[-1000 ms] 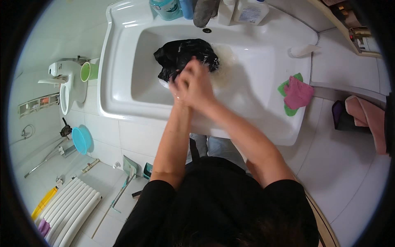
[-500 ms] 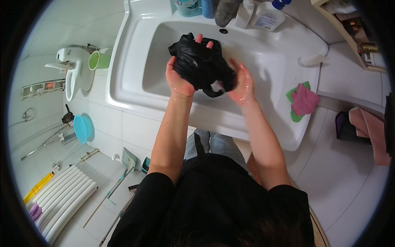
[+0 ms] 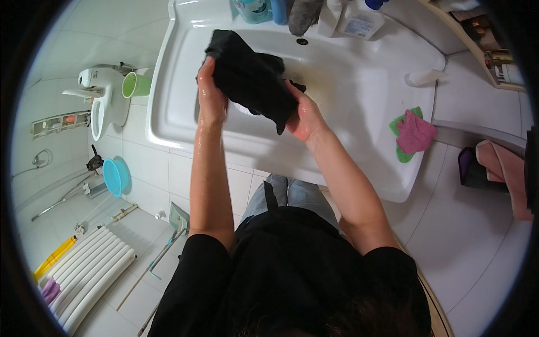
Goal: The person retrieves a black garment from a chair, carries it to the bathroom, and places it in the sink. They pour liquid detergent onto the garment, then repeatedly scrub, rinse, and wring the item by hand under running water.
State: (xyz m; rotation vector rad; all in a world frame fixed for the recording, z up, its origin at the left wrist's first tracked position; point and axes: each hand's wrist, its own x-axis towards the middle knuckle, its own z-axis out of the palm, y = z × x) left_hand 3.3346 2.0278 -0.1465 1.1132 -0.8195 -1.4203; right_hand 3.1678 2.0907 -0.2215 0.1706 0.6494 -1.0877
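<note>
A black cloth garment point(image 3: 247, 73) is stretched between my two hands over the white sink point(image 3: 359, 163). My left hand point(image 3: 212, 98) grips its left side, thumb on top and the other fingers hidden beneath. At its lower right corner, my right hand point(image 3: 306, 115) holds the edge, with the thumb showing on the cloth. Both hands are wet. More dark cloth shows behind the garment, and I cannot tell whether it is the same piece. Some yellowish cloudy water or residue point(image 3: 317, 84) lies in the basin to the right.
Along the sink's back edge stand a teal container point(image 3: 254, 10), a dark grey object point(image 3: 305, 17) and white bottles point(image 3: 359, 22). A white tube point(image 3: 425, 77) and pink and green cloths point(image 3: 415, 133) lie on the right rim. Left are a green cup point(image 3: 136, 85) and a blue basin point(image 3: 115, 177).
My left hand has moved left and up, and its grip has turned. My right hand has shifted slightly left. The bunched garment is now spread out flatter between them.
</note>
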